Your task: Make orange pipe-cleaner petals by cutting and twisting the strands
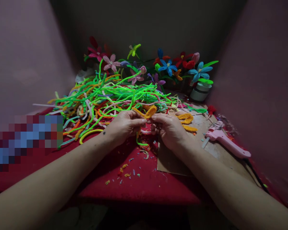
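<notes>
Between my two hands is an orange pipe cleaner (150,111), bent into a loop that stands up above the fingertips. My left hand (126,125) pinches it from the left, thumb and fingers pressed together. From the other side my right hand (169,127) closes on the base of the same loop, its fingertips close to the left thumb. More folded orange pipe cleaners (187,118) lie just beyond my right hand on the cardboard (174,164). A tangled heap of pipe cleaners (124,92), mostly green, spreads behind my left hand.
At right, a pink hot glue gun (228,142) rests on the cardboard, its cord trailing toward the front. Finished pipe-cleaner flowers (168,67) stand along the back, near a small white jar (200,92). Colourful fuzz scraps (124,169) dot the red cloth (105,188). Walls close both sides.
</notes>
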A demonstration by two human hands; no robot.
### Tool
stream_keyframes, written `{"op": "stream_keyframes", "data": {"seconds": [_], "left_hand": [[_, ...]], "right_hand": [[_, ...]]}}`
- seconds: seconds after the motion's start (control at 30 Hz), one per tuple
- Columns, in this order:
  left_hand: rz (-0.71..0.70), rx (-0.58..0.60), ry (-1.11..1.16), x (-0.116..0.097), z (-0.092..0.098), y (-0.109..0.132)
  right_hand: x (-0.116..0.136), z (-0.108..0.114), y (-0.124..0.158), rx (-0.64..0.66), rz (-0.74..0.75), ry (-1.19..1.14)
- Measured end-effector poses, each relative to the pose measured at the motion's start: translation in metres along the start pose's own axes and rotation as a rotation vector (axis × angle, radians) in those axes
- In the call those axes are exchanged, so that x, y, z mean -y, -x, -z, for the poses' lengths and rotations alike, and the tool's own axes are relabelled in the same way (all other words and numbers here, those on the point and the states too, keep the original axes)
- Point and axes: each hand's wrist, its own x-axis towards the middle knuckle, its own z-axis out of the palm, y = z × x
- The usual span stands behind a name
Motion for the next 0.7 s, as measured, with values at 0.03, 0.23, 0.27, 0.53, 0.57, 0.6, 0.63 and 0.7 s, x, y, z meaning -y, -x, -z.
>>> {"op": "stream_keyframes", "data": {"seconds": [0.03,0.23,0.27,0.53,0.57,0.6,0.63,0.7], "left_hand": [[0.003,-0.008,0.012,-0.0003,-0.0001,0.0001],[-0.003,-0.036,-0.040,-0.0022,-0.0008,0.0023],[-0.003,-0.038,-0.061,-0.0028,-0.0012,0.0027],[-0.026,-0.008,-0.119,-0.0040,-0.0016,0.0037],[-0.035,-0.004,-0.107,-0.0031,-0.0014,0.0035],[-0.042,0.000,-0.097,-0.0023,-0.0012,0.0034],[-0.049,0.002,-0.092,-0.0016,-0.0012,0.0034],[-0.057,-0.009,-0.106,-0.0011,-0.0016,0.0038]], "right_hand": [[0.0004,0.0000,-0.0001,-0.006,0.000,0.003],[-0.0014,-0.0013,-0.0006,-0.009,0.018,0.078],[-0.0019,-0.0012,-0.0006,-0.012,0.026,0.105],[-0.0028,-0.0001,-0.0011,-0.022,0.071,0.249],[-0.0032,0.0001,-0.0012,-0.023,0.075,0.249],[-0.0037,0.0003,-0.0014,-0.023,0.079,0.243],[-0.0044,0.0005,-0.0015,-0.019,0.080,0.232],[-0.0056,0.0010,-0.0017,-0.007,0.077,0.207]]}}
